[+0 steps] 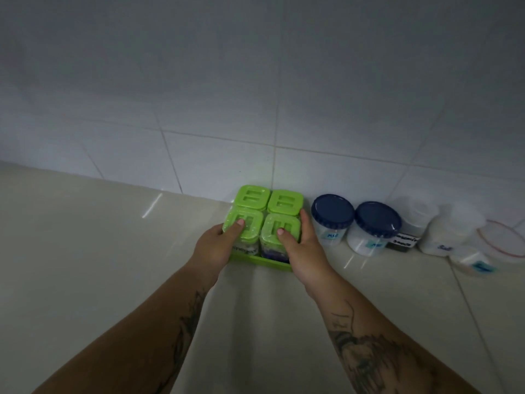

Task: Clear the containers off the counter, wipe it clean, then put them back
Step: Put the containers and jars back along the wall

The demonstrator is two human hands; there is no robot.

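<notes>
While the green tray (262, 262) sits right up near the tiled wall (199, 109), there's loads of open counter (99, 251) to its left and out front toward the person. The right is the tight side: the nearest blue-lidded tub (332, 209) is just beside the tray, with only the fingers of the right hand (304, 248) between them. Can't tell if the tray is flat on the counter or lifted a hair.

Both forearms reach in from the bottom edge, angled toward each other, and meet at the tray. The left hand (217, 245) grips the left side with its thumb pressed down on the front-left lid (the rest of its fingers are hidden round the side). The right hand mirrors it: thumb on the front-right lid, fingers curled along the right side up to the back jar. So both hands are clamped on the tray-and-jars set, one from each side.

Count:
- one tray
- four green-lidded jars (252, 196) packed in it two by two
- two blue-lidded tubs, the second (377, 218) touching the first, both by the wall
- further right, a cluster of whitish tubs (449, 231) with labels. Looks like four, but it's blurry there, and one has a red ring around its top.
</notes>
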